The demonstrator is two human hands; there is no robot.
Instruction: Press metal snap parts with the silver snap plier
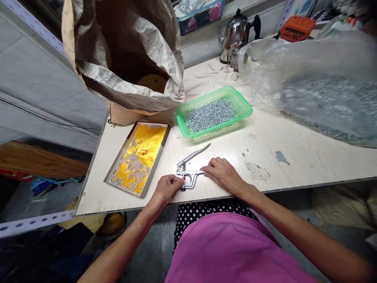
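Observation:
A pair of snap-fastener pliers (193,173) lies on the table before me, its spring-loaded handles spread apart. At the jaw, beside a small red part, my left hand (168,188) is closed in a pinch; what sits between the fingertips is hidden. My right hand (222,173) rests on the table with thumb and fingers closed on the end of the lower handle. To the left, a shallow tray (153,159) with a yellow lining bears many small silvery metal pins. A green plastic basket (243,112) behind the pliers holds more such pins.
A large open woven sack (126,84) stands at the back left. On the right lies a clear plastic bag (324,94) full of small metallic pieces. A steel kettle (235,35), a blue basket (203,17) and an orange box (297,28) are along the back.

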